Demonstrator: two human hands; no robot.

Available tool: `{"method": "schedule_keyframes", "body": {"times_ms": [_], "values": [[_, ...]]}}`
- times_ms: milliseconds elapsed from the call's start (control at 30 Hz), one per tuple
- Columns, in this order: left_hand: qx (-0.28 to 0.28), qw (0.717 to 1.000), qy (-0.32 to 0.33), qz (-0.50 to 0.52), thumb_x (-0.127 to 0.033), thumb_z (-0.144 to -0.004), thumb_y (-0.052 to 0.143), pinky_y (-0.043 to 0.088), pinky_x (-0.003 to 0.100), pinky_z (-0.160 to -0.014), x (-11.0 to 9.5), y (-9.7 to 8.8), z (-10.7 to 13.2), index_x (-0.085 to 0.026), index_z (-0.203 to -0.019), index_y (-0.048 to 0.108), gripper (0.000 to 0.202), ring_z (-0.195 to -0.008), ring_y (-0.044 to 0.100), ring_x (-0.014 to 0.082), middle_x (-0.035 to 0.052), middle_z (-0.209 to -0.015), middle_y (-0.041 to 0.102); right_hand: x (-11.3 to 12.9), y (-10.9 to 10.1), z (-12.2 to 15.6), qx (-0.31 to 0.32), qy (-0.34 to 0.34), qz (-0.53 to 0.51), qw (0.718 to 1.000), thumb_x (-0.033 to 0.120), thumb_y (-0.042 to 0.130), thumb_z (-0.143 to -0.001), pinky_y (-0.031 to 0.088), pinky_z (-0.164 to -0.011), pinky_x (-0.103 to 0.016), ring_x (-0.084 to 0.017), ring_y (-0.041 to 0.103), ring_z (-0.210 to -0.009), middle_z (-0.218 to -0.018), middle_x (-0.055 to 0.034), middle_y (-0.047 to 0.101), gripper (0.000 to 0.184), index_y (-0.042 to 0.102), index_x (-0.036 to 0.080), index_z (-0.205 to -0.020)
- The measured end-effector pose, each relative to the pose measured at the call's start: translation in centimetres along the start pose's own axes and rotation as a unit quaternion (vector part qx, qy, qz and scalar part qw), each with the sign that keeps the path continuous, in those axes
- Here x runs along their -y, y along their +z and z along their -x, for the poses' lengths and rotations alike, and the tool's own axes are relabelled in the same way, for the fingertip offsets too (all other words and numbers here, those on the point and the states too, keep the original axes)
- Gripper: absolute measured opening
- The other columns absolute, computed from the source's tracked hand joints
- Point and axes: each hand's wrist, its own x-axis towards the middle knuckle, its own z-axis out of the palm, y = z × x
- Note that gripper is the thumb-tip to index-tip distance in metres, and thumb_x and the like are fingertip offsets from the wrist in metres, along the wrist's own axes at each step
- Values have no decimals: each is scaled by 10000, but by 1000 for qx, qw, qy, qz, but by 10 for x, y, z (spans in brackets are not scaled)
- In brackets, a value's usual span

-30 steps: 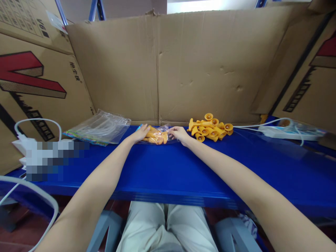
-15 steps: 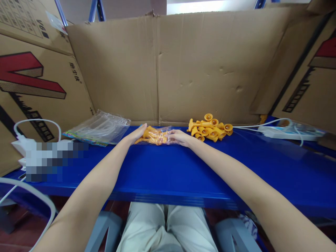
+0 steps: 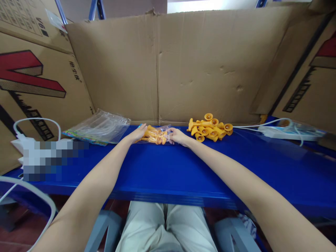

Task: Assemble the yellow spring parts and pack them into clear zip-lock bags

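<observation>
Head view: bag lies between left fingers and right fingers.

Dented cardboard panel (vertically creased), white power strip nearby.

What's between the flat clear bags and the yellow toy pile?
In the head view: the left hand, then a clear bag with yellow toys inside, then the right hand.

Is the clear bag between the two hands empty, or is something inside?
Not empty: orange pieces show through the shiny clear bag. Cannot tell whether its end by the right hand is sealed.
</observation>
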Motion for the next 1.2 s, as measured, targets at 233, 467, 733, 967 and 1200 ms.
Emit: {"method": "schedule_keyframes", "body": {"times_ms": [233, 467, 733, 967, 1200], "values": [[0, 967, 58, -250, -205, -874, 264, 156, 324, -1128, -1, 1, -3, -58, -1341, 419, 514, -1370, 235, 184, 125, -1449, 350, -3, 4, -5, -53, -17, -38, 998, 43, 472, -759, 275, -323, -173, -75, 414, -302, -410, 73, 511, 174, 499, 172, -872], [-52, 944, 35, -324, -127, -830, 297, 205, 302, -1114, -1, -3, 1, -56, -1322, 448, 519, -1346, 302, 183, 124, -1409, 421, -8, 3, -8, -99, -177, -39, 978, 392, 436, -856, 414, -562, -221, -102, 540, -536, -549, -3, 589, 332, 570, 159, -660], [-93, 959, -29, -267, -111, -753, 407, 236, 504, -1080, -13, -7, 10, -188, -1305, 492, 565, -1343, 303, 275, 92, -1420, 413, -13, 9, -4, -85, -249, 268, 927, 187, 583, -733, 378, -860, -334, -170, 584, -890, -851, -21, 670, 112, 609, 176, -624], [-103, 970, -87, -203, -218, -764, 463, 283, 526, -1031, -22, -8, 13, -154, -1253, 537, 499, -1184, 505, 323, 139, -1214, 607, -14, -5, -9, -214, -40, 395, 892, 270, 534, -802, 353, -872, -475, -279, 477, -1102, -1061, -74, 614, 141, 629, 188, -739], [-125, 939, -67, -314, -315, -820, 428, 367, 411, -984, -33, -9, 18, -147, -1172, 602, 427, -1139, 545, 303, 148, -1177, 627, -20, -11, -13, -288, 7, 304, 908, 245, 540, -808, 380, -934, -465, -283, 464, -1170, -1224, -146, 521, 337, 515, 159, -1133]]}}
